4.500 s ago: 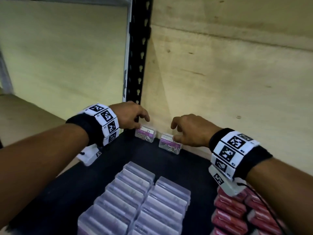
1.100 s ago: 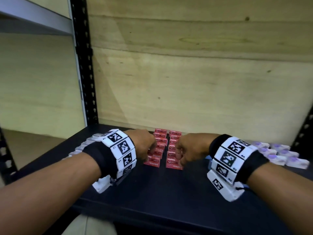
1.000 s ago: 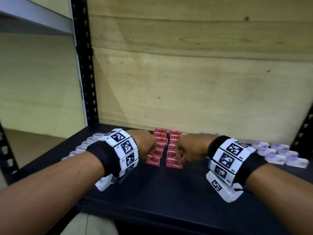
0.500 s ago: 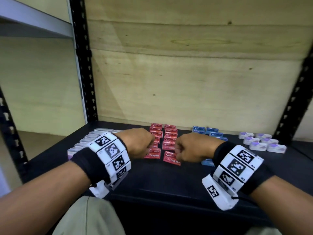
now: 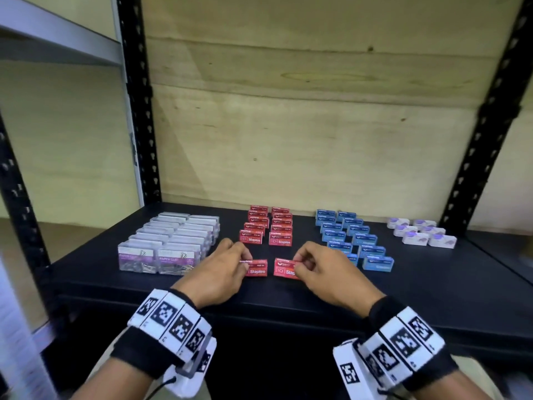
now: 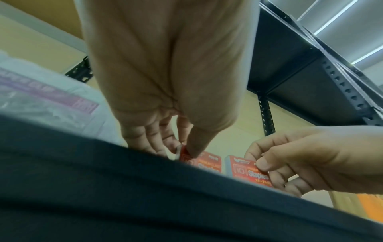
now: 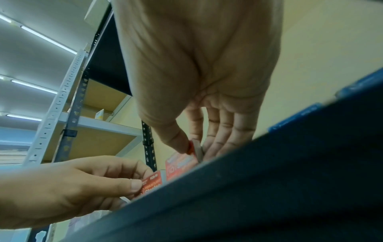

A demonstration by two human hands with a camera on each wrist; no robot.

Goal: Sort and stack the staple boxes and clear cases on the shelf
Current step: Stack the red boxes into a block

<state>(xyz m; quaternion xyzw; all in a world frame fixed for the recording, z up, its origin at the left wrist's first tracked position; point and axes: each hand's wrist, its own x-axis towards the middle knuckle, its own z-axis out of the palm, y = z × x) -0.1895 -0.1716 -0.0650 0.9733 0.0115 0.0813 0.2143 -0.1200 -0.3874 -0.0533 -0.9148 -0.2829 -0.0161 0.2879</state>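
Two red staple boxes stand near the front of the black shelf (image 5: 288, 301). My left hand (image 5: 243, 262) pinches the left red box (image 5: 258, 268) by its left end, thumb in front; the same box (image 6: 207, 163) shows in the left wrist view. My right hand (image 5: 300, 262) pinches the right red box (image 5: 284, 268) by its right end, also seen as the box (image 7: 181, 162) under the thumb. Behind them run two rows of red staple boxes (image 5: 269, 226). Clear paper-clip cases (image 5: 170, 243) sit in two rows at the left.
Blue staple boxes (image 5: 353, 241) form two rows right of the red ones. White and purple small boxes (image 5: 421, 233) lie at the far right. Black perforated uprights (image 5: 138, 96) and a plywood back wall bound the shelf.
The view has pulled back from the shelf. Both hands have drawn toward the front edge, each with one red box, now apart from the red rows.
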